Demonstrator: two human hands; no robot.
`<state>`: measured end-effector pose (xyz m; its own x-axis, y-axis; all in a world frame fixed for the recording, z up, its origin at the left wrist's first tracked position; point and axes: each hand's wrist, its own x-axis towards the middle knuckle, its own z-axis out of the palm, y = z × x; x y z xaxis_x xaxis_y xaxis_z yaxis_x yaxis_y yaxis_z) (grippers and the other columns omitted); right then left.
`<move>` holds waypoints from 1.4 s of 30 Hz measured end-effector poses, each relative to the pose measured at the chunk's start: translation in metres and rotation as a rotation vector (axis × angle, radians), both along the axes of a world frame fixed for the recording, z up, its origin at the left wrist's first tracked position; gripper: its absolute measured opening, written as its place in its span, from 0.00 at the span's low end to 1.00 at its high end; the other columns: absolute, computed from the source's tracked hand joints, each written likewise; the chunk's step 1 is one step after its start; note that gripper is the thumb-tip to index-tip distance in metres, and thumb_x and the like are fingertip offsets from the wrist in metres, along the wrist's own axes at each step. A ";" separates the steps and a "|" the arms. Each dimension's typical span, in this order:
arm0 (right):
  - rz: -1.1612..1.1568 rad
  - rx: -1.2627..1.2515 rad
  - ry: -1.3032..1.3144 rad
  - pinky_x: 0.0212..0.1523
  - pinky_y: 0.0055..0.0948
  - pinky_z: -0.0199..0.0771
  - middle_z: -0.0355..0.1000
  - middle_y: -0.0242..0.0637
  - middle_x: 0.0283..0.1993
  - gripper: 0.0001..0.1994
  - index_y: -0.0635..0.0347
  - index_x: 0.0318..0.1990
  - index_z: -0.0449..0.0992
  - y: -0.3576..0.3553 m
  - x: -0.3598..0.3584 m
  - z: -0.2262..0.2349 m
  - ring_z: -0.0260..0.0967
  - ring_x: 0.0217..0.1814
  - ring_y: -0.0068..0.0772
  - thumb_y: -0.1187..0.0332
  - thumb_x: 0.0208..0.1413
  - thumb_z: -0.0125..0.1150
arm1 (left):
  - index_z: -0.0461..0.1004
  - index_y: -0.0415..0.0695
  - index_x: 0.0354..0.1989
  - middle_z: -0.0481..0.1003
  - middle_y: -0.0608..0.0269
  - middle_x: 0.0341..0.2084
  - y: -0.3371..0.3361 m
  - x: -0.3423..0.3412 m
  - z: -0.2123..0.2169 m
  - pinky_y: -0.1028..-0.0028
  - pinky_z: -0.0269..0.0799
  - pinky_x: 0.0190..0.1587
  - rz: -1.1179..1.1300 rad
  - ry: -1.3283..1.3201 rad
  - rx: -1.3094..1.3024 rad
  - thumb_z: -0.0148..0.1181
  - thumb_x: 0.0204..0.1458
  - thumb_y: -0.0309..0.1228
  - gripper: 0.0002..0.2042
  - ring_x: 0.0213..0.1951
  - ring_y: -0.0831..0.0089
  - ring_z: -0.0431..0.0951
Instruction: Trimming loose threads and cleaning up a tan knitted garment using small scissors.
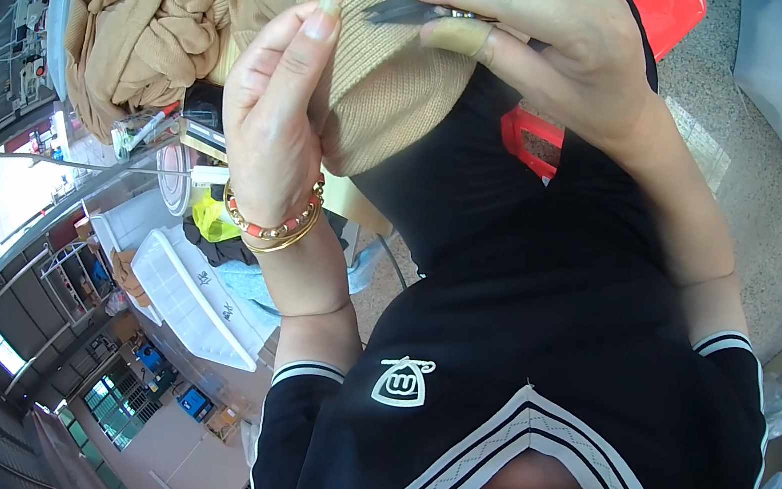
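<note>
A tan ribbed knit piece (396, 109) lies over my lap at the top of the view. My left hand (276, 101) pinches its edge between thumb and fingers; a gold and red bracelet circles that wrist. In my right hand (571, 54) is a pair of small dark thread snips (400, 12), the pointed tip lying over the ribbing close to my left thumb. Yellowish tape wraps my right thumb. The fingers hide most of the snips' handle, and I cannot tell whether the blades touch the yarn.
More tan knitwear (152, 17) is heaped at the upper left, joining the held piece. Beside it, small tools and pens (139, 136) lie on a work surface. A white plastic crate (191, 296) stands lower left. Red plastic seats (673, 14) show at the upper right.
</note>
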<state>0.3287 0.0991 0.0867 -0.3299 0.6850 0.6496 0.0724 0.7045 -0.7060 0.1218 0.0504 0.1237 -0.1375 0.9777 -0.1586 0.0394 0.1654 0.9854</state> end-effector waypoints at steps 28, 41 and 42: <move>0.112 -0.143 -0.013 0.37 0.23 0.68 0.72 0.34 0.37 0.19 0.63 0.52 0.80 -0.007 -0.017 -0.032 0.68 0.36 0.25 0.75 0.50 0.69 | 0.79 0.35 0.45 0.78 0.67 0.35 -0.006 -0.050 -0.003 0.80 0.65 0.46 -0.150 0.228 -0.049 0.57 0.62 0.39 0.17 0.40 0.81 0.73; 0.109 -0.237 0.019 0.39 0.24 0.69 0.73 0.38 0.36 0.17 0.66 0.51 0.78 -0.002 0.000 -0.022 0.70 0.37 0.30 0.76 0.54 0.68 | 0.77 0.32 0.44 0.75 0.72 0.31 0.009 -0.011 -0.016 0.89 0.62 0.35 -0.070 -0.056 -0.091 0.60 0.60 0.28 0.10 0.32 0.90 0.70; 0.092 -0.189 0.011 0.38 0.24 0.69 0.73 0.39 0.36 0.17 0.65 0.51 0.78 -0.002 0.000 -0.024 0.70 0.37 0.30 0.76 0.53 0.68 | 0.77 0.32 0.44 0.75 0.72 0.31 0.007 -0.010 -0.017 0.89 0.62 0.35 -0.072 -0.056 -0.100 0.60 0.60 0.28 0.10 0.32 0.90 0.70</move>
<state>0.3289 0.0974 0.0630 -0.3907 0.7623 0.5160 0.0056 0.5625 -0.8268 0.1122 0.0574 0.1072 -0.0563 0.9635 -0.2616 0.0004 0.2620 0.9651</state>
